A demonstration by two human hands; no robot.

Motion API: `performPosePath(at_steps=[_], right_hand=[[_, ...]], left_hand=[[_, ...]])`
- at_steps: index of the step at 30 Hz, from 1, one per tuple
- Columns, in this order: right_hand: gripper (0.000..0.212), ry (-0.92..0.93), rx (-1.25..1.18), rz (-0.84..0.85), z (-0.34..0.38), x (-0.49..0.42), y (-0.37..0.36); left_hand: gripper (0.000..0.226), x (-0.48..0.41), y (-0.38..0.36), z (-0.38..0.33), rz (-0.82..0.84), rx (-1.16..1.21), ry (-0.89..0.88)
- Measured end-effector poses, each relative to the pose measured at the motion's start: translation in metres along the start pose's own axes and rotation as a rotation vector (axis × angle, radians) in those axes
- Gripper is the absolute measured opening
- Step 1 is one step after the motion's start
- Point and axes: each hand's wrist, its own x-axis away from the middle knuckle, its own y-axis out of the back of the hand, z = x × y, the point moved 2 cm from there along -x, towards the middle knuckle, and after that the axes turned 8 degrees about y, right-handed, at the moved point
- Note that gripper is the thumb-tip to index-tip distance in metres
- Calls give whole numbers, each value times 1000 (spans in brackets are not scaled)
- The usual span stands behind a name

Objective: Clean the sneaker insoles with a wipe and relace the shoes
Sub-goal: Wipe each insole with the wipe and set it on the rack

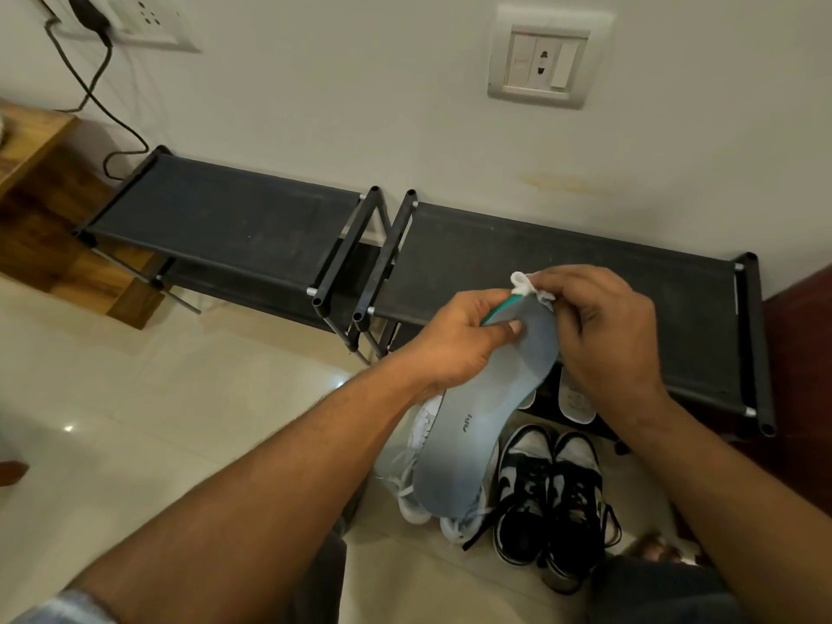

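Left hand (454,340): its fingers curl round the grey insole (477,439) near the top end, with the thumb pressed on the flat side.
Right hand (603,331): its bent fingers pinch a white wipe (524,286) on the tip of the insole.
Insole: up in the air, over the white sneakers (418,443).
White sneakers: on the floor (135,398), just beside the black and white sneakers (549,488).
Shoe rack (675,317): black, by the wall behind the hands.
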Motion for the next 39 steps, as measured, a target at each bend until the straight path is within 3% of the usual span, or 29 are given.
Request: performPosePath(at_steps=[6,11,22,25,29,34,39], right_hand=[[27,-125,-33,-53,-3,-1,0],[24,-79,4,-41,-2,1,-1],[40,139,214,214,16,23,-24],[40,196,209,254,22,28,-23],[38,291,124,435,42,46,-37],[37,134,-54,382,33,39,-29],[40,-354,-441,251,14,41,-13]], left_hand=[[29,0,3,-1,-62,-5,-19],[28,-2,4,-5,-97,145,-19],[21,-6,15,-5,-183,404,103],[19,-8,15,-5,-247,427,122],[13,-15,23,-2,-375,489,150],[12,-17,31,-2,-431,427,167],[19,-17,33,-2,-410,396,188]])
